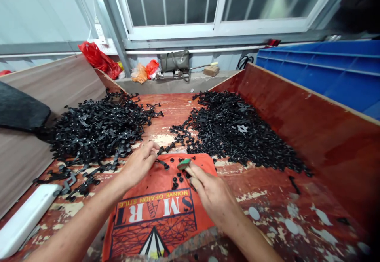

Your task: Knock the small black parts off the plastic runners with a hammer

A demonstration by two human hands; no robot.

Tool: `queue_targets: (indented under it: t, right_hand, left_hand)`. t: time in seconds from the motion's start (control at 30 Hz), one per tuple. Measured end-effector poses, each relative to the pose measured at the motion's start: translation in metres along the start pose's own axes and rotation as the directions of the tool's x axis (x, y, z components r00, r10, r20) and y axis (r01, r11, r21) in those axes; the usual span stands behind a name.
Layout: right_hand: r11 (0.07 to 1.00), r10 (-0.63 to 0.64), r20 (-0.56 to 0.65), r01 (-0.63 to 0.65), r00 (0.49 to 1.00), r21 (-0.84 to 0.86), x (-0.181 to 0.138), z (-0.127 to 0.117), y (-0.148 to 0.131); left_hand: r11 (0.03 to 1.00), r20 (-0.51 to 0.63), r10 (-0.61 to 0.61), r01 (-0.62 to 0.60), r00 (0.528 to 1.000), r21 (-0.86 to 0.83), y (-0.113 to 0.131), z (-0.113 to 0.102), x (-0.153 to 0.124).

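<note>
My left hand is closed, pinching a black plastic sprue piece at the top edge of an orange printed cloth. My right hand is closed on a small tool with a green tip, held just above the cloth. A few small black round parts lie loose on the cloth between my hands. A large heap of black plastic parts lies to the left and a second heap to the right.
The work surface is a worn red wooden tray with raised side boards. A white object lies at the lower left. Blue crates stand at the right. Bags and a dark handbag sit on the window ledge.
</note>
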State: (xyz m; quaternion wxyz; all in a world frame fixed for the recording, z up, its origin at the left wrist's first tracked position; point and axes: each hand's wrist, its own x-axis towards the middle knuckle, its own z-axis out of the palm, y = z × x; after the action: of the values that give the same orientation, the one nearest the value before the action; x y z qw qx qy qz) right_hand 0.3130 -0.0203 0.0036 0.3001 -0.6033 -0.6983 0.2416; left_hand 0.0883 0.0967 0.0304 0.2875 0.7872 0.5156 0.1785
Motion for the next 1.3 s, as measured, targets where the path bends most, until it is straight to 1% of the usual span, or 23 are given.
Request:
queue_targets:
  t: [0.07, 0.13, 0.3, 0.53, 0.67, 0.8, 0.9, 1.07, 1.17, 1.3]
  right_hand:
    - [0.999, 0.022, -0.021, -0.021, 1.000, 0.031, 0.001, -0.006, 0.005]
    - [0.998, 0.029, -0.027, -0.027, 0.999, 0.049, 0.002, -0.008, 0.009]
    - [0.997, 0.076, -0.012, -0.076, 0.997, -0.010, 0.003, -0.001, 0.017]
    - [0.994, 0.091, 0.029, -0.090, 0.995, -0.062, 0.005, 0.004, 0.019]
    - [0.993, 0.091, 0.023, -0.089, 0.996, -0.072, 0.005, 0.008, 0.023]
    - [0.991, 0.100, 0.036, -0.096, 0.994, -0.094, 0.005, 0.008, 0.024]
    - [0.986, 0.118, 0.039, -0.113, 0.992, -0.120, 0.010, 0.000, 0.019]
    - [0.986, -0.018, 0.064, 0.028, 0.998, -0.164, 0.035, -0.017, 0.003]
    - [0.971, -0.049, 0.082, 0.066, 0.995, -0.229, 0.049, -0.018, -0.006]
    - [0.969, -0.103, -0.024, 0.095, 0.994, -0.226, 0.056, -0.004, -0.011]
  left_hand:
    - [0.998, 0.087, -0.013, 0.007, 0.996, 0.067, 0.001, 0.003, 0.005]
    - [0.993, 0.123, -0.007, -0.008, 0.992, 0.119, -0.001, 0.010, 0.009]
    - [0.981, 0.136, 0.032, -0.057, 0.990, 0.187, -0.006, 0.025, 0.015]
    - [0.960, 0.125, 0.061, -0.092, 0.990, 0.265, -0.001, 0.032, 0.022]
    - [0.943, 0.142, 0.063, -0.105, 0.988, 0.315, -0.003, 0.036, 0.023]
    - [0.945, 0.167, 0.027, -0.080, 0.986, 0.318, -0.007, 0.038, 0.022]
    - [0.955, 0.186, 0.025, -0.078, 0.982, 0.287, -0.009, 0.038, 0.022]
    - [0.977, 0.204, 0.002, -0.045, 0.979, 0.208, -0.014, 0.038, 0.026]
    - [0.983, 0.216, 0.004, -0.044, 0.976, 0.181, -0.015, 0.037, 0.027]
    - [0.973, 0.185, 0.032, -0.073, 0.982, 0.219, -0.014, 0.037, 0.024]
